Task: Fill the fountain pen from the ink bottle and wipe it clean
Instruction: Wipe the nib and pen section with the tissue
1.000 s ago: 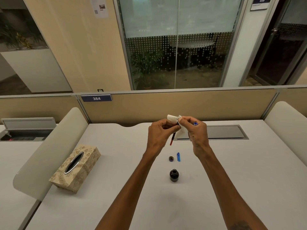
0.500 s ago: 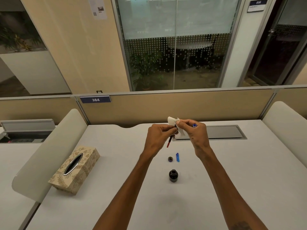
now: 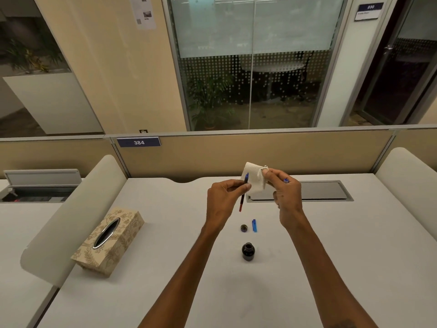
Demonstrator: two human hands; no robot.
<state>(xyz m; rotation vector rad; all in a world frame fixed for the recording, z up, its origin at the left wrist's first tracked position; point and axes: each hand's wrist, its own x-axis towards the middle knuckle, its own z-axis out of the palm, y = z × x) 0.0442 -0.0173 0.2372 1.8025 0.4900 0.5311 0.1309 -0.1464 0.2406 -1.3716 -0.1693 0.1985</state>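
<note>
A: Hands?
B: Left hand (image 3: 224, 197) pinches the fountain pen (image 3: 243, 192), blue end up in front of the tissue (image 3: 254, 179), red end down. Contact unclear. Right hand (image 3: 285, 192) pinches the tissue's top corner, with a blue piece (image 3: 286, 180) poking out of the fingers.
A: Desk (image 3: 354, 245)?
B: Open ink bottle (image 3: 248, 251) nearest. Bottle cap (image 3: 244, 227) and blue pen part (image 3: 254, 225) side by side beyond it. Tissue box (image 3: 111, 240) well left.

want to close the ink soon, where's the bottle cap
The bottle cap lies on the desk in the head view, near centre, just beyond the open ink bottle and left of the small blue pen piece.
</note>
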